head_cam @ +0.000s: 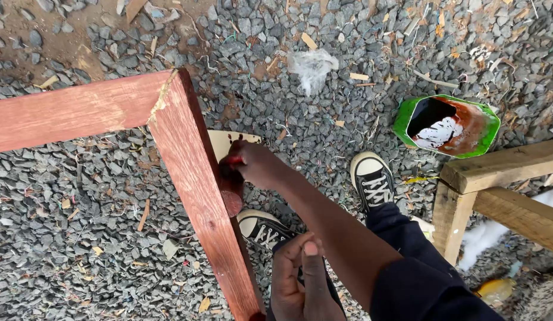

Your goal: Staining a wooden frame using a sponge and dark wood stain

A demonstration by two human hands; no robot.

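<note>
Ground: loose grey gravel (324, 53) strewn with wood chips and scraps, giving way to bare brown earth (56, 35) at the upper left. This is an outdoor work area; no walls are in view.

Edges and open room: a red-stained wooden frame (193, 178) crosses the left half of the view, one rail running from the left edge to a mitred corner near the top centre, the other descending from that corner to the bottom edge. Open gravel lies inside the frame's angle at the left. To the right, an unpainted wooden bench (502, 172) stands near my leg, and beyond it a cut-open green container (446, 125), stained reddish-brown inside, sits on the gravel, well apart from the frame. A crumpled clear plastic scrap (312, 65) lies at the top centre. My two black-and-white sneakers (371, 178) stand just right of the descending rail.

Work in hand: my right hand (255, 163) is clenched around a red-soaked rag or pad (232, 190), pressed against the right side face of the descending rail, just below the corner. The rail's top face is evenly reddish-brown with visible grain; the corner joint shows a pale, unstained seam. My left hand (300, 279) rests low beside the rail's lower end, fingers curled; I cannot tell whether it holds anything.
</note>
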